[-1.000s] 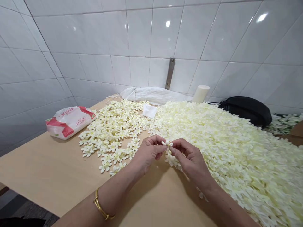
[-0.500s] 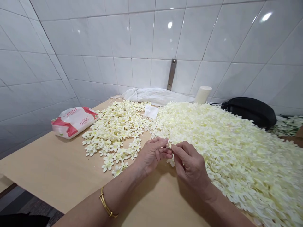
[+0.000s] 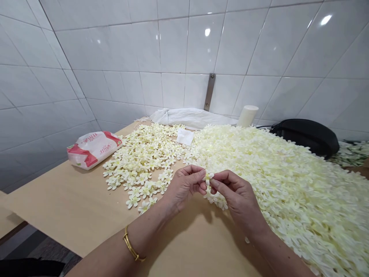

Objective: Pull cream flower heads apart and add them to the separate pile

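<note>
Between my two hands is a small pale-yellow artificial flower (image 3: 208, 177), held just above the table. My left hand (image 3: 186, 186) pinches its left side between thumb and fingers. On the other side, my right hand (image 3: 235, 192) grips a petal with thumb and forefinger. Beyond and to the right spreads a big heap of pale flower pieces (image 3: 282, 181), partly behind my right hand. Past my left hand lies a looser spread of five-petalled flowers (image 3: 144, 161), with yellow centres.
A red-and-white tissue pack (image 3: 94, 149) lies at the left. A small white paper (image 3: 185, 137) rests between the piles. Along the tiled wall are a white cloth (image 3: 190, 116), a white cylinder (image 3: 247, 116) and a black rounded object (image 3: 305, 134).
My right hand has turned and its fingers have shifted, so the flower between my hands now shows more clearly. The view has moved slightly.
</note>
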Tool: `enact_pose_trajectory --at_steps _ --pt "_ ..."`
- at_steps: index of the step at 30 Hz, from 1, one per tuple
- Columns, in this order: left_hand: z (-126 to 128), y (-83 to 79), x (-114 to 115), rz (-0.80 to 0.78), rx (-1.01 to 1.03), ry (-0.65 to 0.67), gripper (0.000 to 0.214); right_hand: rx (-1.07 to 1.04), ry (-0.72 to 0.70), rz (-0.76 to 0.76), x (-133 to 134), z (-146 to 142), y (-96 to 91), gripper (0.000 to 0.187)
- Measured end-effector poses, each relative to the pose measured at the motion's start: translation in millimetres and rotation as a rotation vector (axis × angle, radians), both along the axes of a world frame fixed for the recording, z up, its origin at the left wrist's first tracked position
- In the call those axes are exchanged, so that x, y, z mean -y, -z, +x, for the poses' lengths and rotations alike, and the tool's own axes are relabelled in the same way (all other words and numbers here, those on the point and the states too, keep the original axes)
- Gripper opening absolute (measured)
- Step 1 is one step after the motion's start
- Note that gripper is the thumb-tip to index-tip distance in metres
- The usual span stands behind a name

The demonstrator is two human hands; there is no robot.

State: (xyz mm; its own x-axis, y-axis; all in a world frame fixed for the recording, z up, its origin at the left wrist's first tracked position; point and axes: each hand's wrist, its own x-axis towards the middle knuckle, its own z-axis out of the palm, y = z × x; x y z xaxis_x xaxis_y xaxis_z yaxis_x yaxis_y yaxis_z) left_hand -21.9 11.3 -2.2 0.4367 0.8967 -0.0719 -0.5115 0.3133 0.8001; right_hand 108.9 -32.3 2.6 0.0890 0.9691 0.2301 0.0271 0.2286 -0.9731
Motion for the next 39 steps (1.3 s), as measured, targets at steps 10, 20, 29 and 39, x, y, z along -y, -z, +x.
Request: enact_pose_trajectory --at_steps 10,20,29,39 --pt "-1 -8.0 6 0.249 -0.293 -0.099 0.02 0.149 -0.012 -0.01 -1 4 3.9 0.023" --pt "1 -1.4 10 0.347 -0.502 -0.17 0.019 0.41 0.108 0.061 2 -4 4.5 0.021" --pt "-11 -2.6 16 0.341 -0.656 -0.248 0.03 0.271 0.178 -0.034 2 -4 6.7 0.021" --pt "-27 -8.1 26 0.414 -0.903 -0.107 0.015 0.143 0.004 -0.139 3 -3 -5.0 0.025"
